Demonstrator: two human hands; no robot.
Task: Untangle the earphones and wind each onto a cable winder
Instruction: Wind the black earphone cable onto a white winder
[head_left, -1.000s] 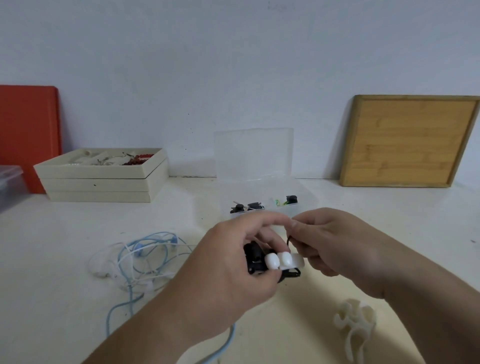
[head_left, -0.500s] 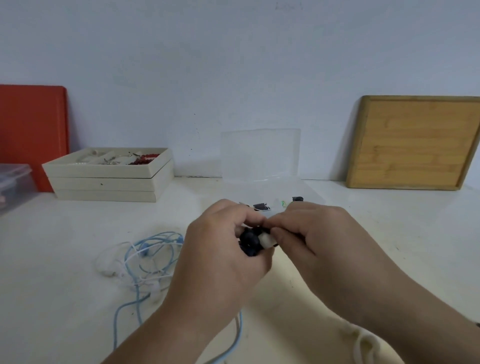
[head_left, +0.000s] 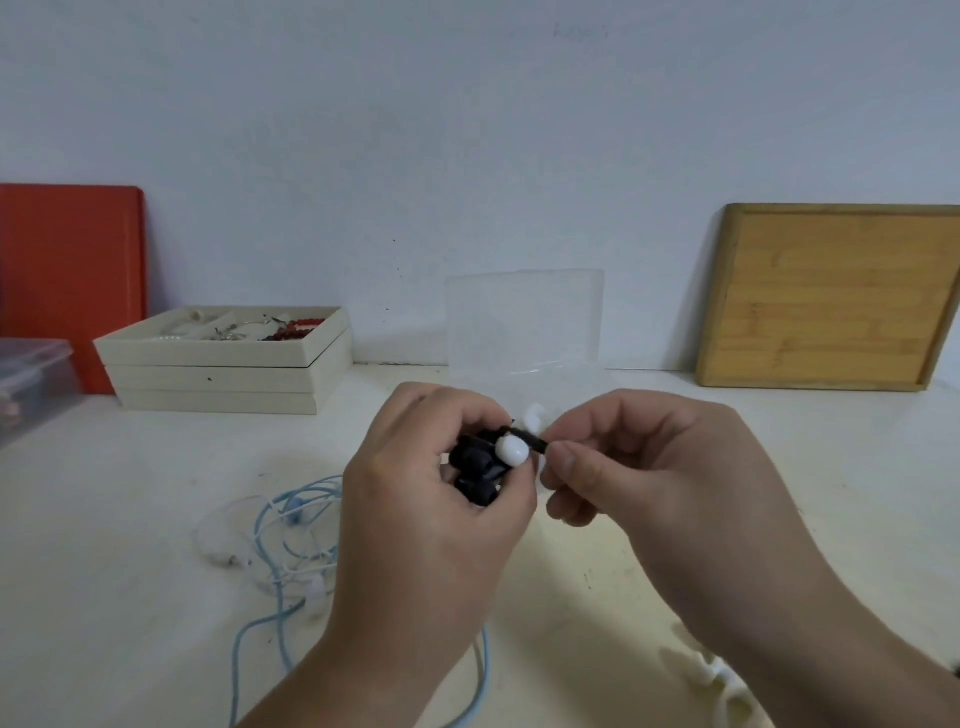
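A black earphone (head_left: 475, 467), wound onto a white cable winder (head_left: 513, 451), is held up above the bench (head_left: 130, 519), in front of the person. The left hand (head_left: 436, 519) has its fingers curled round the black bundle and grips it. The right hand (head_left: 639, 467) pinches the black cable end (head_left: 535, 442) between thumb and forefinger, just beside the winder's white knob.

On the bench to the left, partly behind the left forearm, lies a loose tangle of blue and white earphones (head_left: 280, 540). A second white cable winder (head_left: 711, 675) lies at the lower right, partly hidden by the right forearm.

Behind the hands stands a clear plastic box (head_left: 524, 322) with its lid raised. Further left are stacked beige trays (head_left: 223, 374), a red board (head_left: 67, 260) against the wall and a clear tub (head_left: 31, 379) at the edge. A bamboo board (head_left: 836, 296) leans against the wall at the right.
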